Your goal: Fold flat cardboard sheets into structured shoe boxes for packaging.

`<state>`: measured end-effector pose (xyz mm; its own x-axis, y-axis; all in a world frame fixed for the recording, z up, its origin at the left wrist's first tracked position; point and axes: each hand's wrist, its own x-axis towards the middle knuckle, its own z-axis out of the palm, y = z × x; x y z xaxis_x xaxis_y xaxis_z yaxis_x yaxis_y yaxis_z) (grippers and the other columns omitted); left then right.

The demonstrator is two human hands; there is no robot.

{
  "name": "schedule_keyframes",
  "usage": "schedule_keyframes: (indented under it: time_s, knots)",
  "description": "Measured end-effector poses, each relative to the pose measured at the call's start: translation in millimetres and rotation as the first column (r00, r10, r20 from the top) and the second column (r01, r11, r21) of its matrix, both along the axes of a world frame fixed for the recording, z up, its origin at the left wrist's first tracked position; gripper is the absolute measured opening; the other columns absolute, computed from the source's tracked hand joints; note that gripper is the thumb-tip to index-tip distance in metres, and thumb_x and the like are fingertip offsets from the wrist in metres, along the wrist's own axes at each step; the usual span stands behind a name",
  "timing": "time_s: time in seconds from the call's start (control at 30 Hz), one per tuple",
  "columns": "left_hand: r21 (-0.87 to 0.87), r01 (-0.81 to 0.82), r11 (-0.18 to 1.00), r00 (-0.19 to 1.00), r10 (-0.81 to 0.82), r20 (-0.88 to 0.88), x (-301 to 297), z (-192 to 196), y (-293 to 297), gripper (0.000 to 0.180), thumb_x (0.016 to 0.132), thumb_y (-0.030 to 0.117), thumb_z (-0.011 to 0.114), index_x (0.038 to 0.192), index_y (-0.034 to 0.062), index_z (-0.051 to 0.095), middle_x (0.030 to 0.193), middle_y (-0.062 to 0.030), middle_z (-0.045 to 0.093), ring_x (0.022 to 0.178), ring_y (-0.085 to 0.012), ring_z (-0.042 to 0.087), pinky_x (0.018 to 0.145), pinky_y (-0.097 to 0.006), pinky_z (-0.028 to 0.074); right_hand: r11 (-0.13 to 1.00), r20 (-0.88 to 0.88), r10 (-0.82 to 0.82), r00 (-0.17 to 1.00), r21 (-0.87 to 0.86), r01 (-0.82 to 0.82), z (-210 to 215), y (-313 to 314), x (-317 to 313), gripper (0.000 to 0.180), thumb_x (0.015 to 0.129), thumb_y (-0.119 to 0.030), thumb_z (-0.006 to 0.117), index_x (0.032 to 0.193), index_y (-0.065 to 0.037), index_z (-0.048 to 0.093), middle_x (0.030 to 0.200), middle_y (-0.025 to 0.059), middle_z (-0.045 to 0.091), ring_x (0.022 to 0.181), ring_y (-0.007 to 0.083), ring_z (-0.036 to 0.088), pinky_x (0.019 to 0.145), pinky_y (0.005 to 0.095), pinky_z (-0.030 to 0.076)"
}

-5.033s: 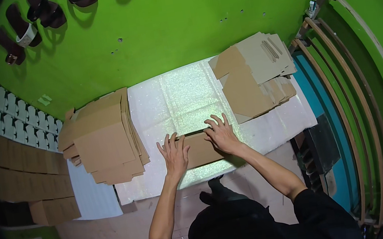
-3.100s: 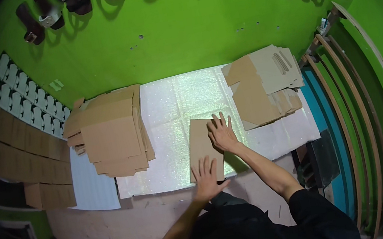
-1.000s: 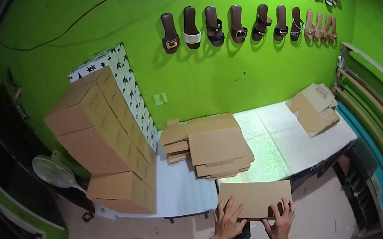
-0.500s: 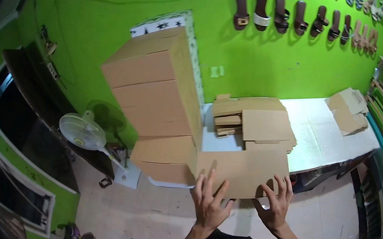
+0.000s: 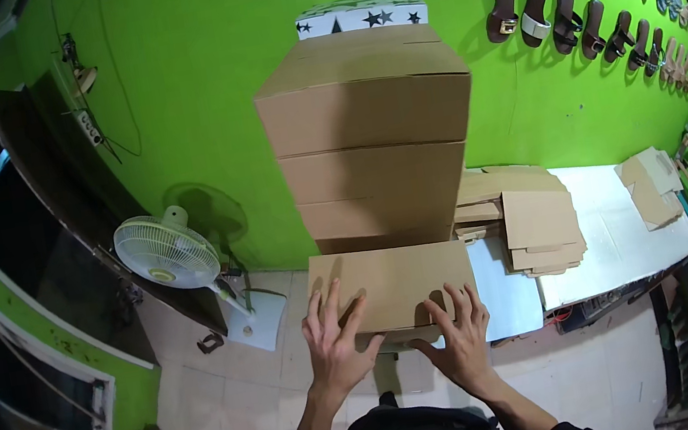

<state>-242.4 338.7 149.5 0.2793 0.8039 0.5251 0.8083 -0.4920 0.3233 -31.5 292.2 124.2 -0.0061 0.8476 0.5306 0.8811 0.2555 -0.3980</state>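
Note:
A brown cardboard box [image 5: 391, 284] is in front of me, its broad flat top facing up. My left hand [image 5: 336, 347] grips its near left part, fingers spread over the top and thumb toward the near edge. At the near right corner my right hand [image 5: 460, 336] holds it the same way. Just behind rises a tall stack of closed cardboard boxes [image 5: 369, 116]. The held box hides the foot of that stack, and I cannot tell whether it rests on something.
Flat cardboard pieces [image 5: 542, 215] lie on a white-topped table [image 5: 621, 261] to the right. More folded cardboard [image 5: 652, 184] is at its far end. A standing fan [image 5: 168, 252] is on the left. Rows of sandals [image 5: 565, 18] hang on the green wall.
My hands have brought the box leftward, from beside the stack to in front of it. My view has turned left, so the stack now shows face on.

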Motion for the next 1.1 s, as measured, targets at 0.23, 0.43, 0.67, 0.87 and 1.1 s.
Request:
schedule_keyframes:
  time_s: [0.23, 0.43, 0.67, 0.87, 1.1]
  knots:
    - [-0.140, 0.047, 0.989, 0.982, -0.071, -0.173, -12, -14, 34, 0.073, 0.078, 0.037, 0.082, 0.143, 0.0191, 0.056, 0.165, -0.0160, 0.022, 0.148, -0.0505, 0.017, 0.111, -0.074, 0.018, 0.974, 0.150, -0.209, 0.966, -0.061, 0.220, -23, 30, -26, 0.085, 0.070, -0.044, 0.087, 0.145, -0.025, 0.053, 0.160, 0.0172, 0.031, 0.149, 0.0475, 0.019, 0.115, 0.0708, 0.005]
    - [-0.118, 0.072, 0.990, 0.991, -0.084, -0.105, -17, -24, 52, 0.073, 0.079, 0.037, 0.081, 0.145, 0.0207, 0.054, 0.164, -0.0170, 0.023, 0.149, -0.0510, 0.015, 0.110, -0.078, 0.014, 0.968, 0.190, -0.246, 0.950, -0.002, 0.251, -31, 52, -31, 0.082, 0.073, -0.046, 0.085, 0.145, -0.026, 0.053, 0.161, 0.0173, 0.031, 0.150, 0.0474, 0.017, 0.117, 0.0691, 0.000]
    - [-0.137, 0.115, 0.984, 0.989, -0.126, -0.072, -22, -23, 67, 0.073, 0.077, 0.035, 0.082, 0.144, 0.0208, 0.055, 0.162, -0.0193, 0.027, 0.149, -0.0497, 0.018, 0.112, -0.074, 0.014, 0.956, 0.191, -0.288, 0.938, -0.003, 0.294, -34, 57, -38, 0.081, 0.075, -0.050, 0.083, 0.146, -0.026, 0.053, 0.159, 0.0174, 0.034, 0.150, 0.0449, 0.019, 0.117, 0.0681, 0.000]
    - [-0.111, 0.116, 0.987, 0.987, -0.127, -0.098, -18, -27, 70, 0.075, 0.075, 0.039, 0.082, 0.143, 0.0193, 0.056, 0.161, -0.0195, 0.027, 0.149, -0.0490, 0.018, 0.113, -0.074, 0.010, 0.956, 0.178, -0.289, 0.940, -0.003, 0.295, -35, 56, -34, 0.079, 0.076, -0.051, 0.082, 0.145, -0.026, 0.055, 0.159, 0.0175, 0.033, 0.151, 0.0440, 0.018, 0.117, 0.0682, 0.001]
    - [-0.129, 0.131, 0.983, 0.987, -0.141, -0.074, -7, -9, 46, 0.080, 0.074, 0.044, 0.081, 0.144, 0.0164, 0.055, 0.161, -0.0229, 0.028, 0.148, -0.0536, 0.015, 0.110, -0.078, 0.002, 0.968, 0.077, -0.250, 0.965, -0.020, 0.252, -24, 25, -10, 0.098, 0.067, -0.059, 0.085, 0.150, -0.021, 0.047, 0.163, 0.0188, 0.026, 0.150, 0.0509, 0.012, 0.116, 0.0713, 0.001]
